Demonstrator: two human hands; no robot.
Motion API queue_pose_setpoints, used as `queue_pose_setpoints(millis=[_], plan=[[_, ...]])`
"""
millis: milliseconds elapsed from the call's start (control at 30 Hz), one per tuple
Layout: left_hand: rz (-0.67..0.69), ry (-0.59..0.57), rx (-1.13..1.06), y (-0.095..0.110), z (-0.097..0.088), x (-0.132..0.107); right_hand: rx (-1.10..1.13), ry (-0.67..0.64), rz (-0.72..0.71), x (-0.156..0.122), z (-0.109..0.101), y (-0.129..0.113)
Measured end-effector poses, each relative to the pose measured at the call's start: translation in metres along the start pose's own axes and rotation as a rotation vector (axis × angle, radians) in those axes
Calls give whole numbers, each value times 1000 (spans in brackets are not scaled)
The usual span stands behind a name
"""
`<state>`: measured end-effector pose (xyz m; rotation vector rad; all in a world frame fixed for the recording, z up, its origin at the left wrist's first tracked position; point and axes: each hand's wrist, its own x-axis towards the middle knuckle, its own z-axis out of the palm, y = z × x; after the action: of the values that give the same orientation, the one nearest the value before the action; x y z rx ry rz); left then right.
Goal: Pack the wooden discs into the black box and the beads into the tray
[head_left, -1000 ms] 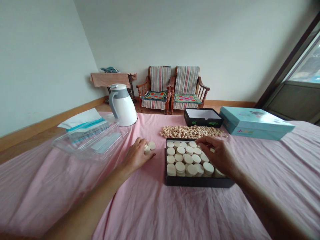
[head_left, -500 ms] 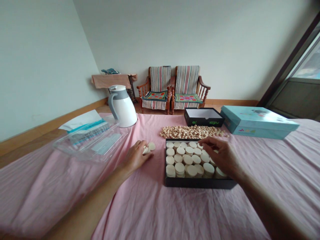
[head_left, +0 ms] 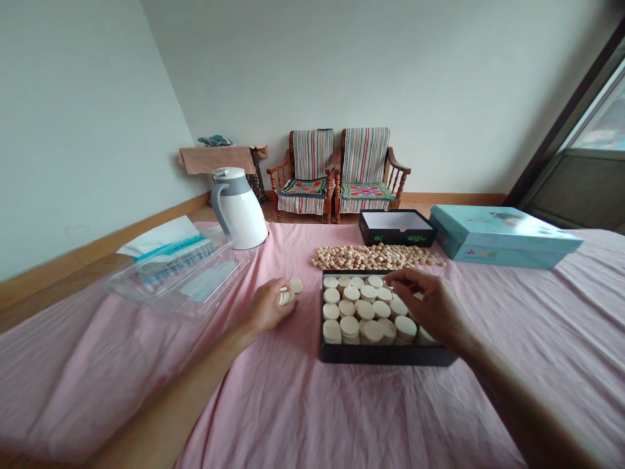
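Note:
My left hand [head_left: 271, 305] is closed around a few pale round wooden discs [head_left: 286, 297], their edges showing between thumb and fingers. One more disc [head_left: 295, 284] lies flat on the cloth just beyond the fingertips. My right hand [head_left: 424, 296] reaches over the right side of a black box [head_left: 390, 355] filled with stacked wooden discs [head_left: 365, 310]. Its thumb and fingers pinch at a disc [head_left: 389, 283] near the box's far edge, mostly covered by the fingertips. The discs under my right palm are hidden.
Small wooden pieces [head_left: 375, 258] lie heaped behind the box. Farther back are an open black box lid [head_left: 398, 228] and a light blue box [head_left: 508, 238]. On the left stand a white jug [head_left: 247, 218] and clear plastic packaging [head_left: 195, 286], on a pink cloth [head_left: 273, 404].
My left hand has turned slightly and its fingers have drawn in around the discs. My right hand stays almost in place over the box. The view has shifted a little.

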<state>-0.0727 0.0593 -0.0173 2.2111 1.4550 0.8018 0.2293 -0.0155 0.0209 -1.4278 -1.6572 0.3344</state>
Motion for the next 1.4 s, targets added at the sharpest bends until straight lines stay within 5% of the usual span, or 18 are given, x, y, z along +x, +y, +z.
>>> queue_pose_setpoints(millis=[167,267,467,700,867,1000,1100,1400], plan=[[-236,-223,-768,33,-13,1,-21,-25,-55,-5,-1,-7],[-246,-346,-1012,66,-10,1,-8,-60,-128,-8,3,-22],[-180,-519,-1113,116,10,8,48,-121,-212,-9,13,-55],[-75,-584,-1132,136,26,21,19,-13,-227,-10,11,-52],[-18,-521,-833,126,35,28,-50,51,-197,-11,8,-30],[332,-275,-166,116,30,32,-151,-16,-128,0,-10,-1],[473,-298,181,115,26,31,-321,-139,-145,11,-27,12],[492,-335,303,112,24,26,-607,-453,-224,20,-23,-3]])
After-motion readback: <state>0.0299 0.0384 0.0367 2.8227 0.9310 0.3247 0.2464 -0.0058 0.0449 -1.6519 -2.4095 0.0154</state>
